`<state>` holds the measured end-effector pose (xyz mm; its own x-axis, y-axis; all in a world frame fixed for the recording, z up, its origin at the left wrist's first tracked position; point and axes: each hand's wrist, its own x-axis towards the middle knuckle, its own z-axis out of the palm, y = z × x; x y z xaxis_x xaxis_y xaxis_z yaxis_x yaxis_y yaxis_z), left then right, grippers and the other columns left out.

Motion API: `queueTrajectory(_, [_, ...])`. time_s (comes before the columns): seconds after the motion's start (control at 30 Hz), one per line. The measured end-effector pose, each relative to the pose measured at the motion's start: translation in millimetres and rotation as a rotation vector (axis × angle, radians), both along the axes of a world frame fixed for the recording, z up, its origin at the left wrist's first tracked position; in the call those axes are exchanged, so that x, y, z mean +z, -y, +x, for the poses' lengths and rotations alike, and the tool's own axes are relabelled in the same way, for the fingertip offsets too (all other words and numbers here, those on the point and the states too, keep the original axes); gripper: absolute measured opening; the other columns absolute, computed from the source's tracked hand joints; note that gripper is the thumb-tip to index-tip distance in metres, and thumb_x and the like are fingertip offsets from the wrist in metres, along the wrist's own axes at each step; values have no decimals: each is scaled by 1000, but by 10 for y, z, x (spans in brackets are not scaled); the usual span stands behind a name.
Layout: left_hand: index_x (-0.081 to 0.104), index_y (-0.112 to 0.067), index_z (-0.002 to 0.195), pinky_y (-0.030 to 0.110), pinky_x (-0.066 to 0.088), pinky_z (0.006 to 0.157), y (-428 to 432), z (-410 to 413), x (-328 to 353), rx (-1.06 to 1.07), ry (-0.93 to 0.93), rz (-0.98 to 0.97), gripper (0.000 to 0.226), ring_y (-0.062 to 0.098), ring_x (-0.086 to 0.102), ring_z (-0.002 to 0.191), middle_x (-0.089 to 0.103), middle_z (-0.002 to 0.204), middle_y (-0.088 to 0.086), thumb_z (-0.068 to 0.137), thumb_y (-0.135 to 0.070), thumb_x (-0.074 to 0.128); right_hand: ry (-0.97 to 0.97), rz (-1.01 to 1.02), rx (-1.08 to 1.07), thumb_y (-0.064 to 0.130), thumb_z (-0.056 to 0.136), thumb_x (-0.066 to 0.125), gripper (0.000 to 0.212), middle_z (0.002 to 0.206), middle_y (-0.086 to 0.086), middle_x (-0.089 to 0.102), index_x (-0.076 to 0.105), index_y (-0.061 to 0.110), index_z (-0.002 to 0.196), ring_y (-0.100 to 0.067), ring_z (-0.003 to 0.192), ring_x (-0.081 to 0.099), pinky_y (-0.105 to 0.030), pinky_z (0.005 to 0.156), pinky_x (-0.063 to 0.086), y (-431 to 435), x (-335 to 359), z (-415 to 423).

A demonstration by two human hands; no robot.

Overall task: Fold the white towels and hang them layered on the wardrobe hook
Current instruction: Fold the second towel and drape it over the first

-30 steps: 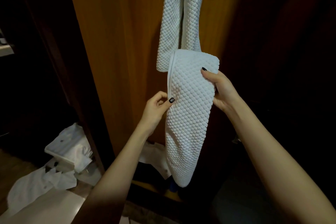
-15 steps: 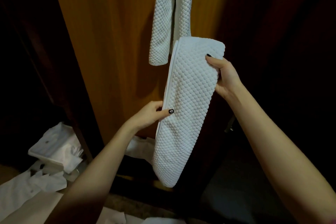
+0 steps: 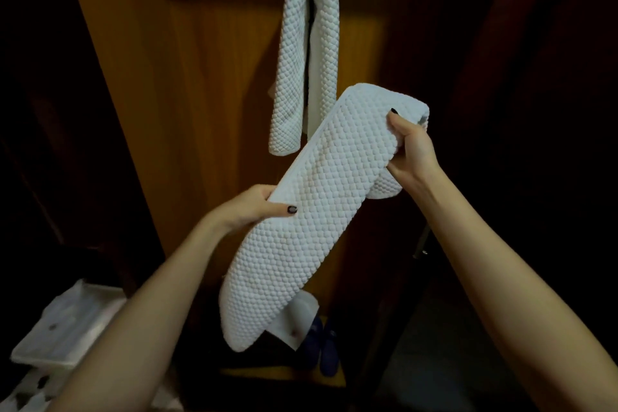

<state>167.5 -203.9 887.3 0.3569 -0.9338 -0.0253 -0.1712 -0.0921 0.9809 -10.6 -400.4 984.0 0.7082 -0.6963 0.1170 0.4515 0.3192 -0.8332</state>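
The right grip pinches the top end of a folded, pebble-textured white towel; the left grip holds its smooth edge lower down. Above both, a matching towel hangs doubled against the orange wooden panel.

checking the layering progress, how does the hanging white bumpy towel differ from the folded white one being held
The hanging white bumpy towel drops straight in two halves, untouched; the held white folded towel slants, gripped by the left hand low and the right hand high. The hanging one looks narrower, the held one broader. Both have a white bumpy weave.
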Motion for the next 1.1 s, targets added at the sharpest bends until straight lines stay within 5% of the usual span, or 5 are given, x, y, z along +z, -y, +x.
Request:
queueTrajectory(0.17, [59,-31,127,20,55,82,-36,369,489,-109,130,34,46,9,65,112,67,123,-12,83,-33,73,61,-46,-117,7,96,54,23,123,-15,66,58,9,119,-30,113,65,-51,93,54,-93,320,69])
queueTrajectory(0.33, [59,-46,124,27,53,85,-53,586,1114,-49,316,-50,51,6,66,109,67,121,-17,76,-55,74,167,-15,-108,6,95,55,9,87,-9,77,63,3,97,-24,88,74,-40,73,61,-101,676,39])
queueTrajectory(0.5, [69,-32,109,40,56,82,62,835,1799,86,446,-160,51,18,71,99,73,109,-4,65,-56,78,205,-33,-89,7,97,54,12,98,-14,72,62,-1,101,-25,100,69,-44,94,55,61,1086,95])
queueTrajectory(0.77, [74,-27,99,24,56,60,297,1031,2856,175,437,-354,31,20,73,88,75,101,3,74,-44,76,296,-107,-29,4,98,51,12,100,-13,69,61,-3,101,-22,93,69,-38,81,60,496,1819,346])
queueTrajectory(1.1, [76,-20,100,30,60,71,798,1606,3355,236,240,-523,29,22,72,92,73,108,13,74,-33,72,376,-85,31,1,100,46,11,101,-16,65,56,-3,97,-22,92,66,-32,68,61,901,2378,1107])
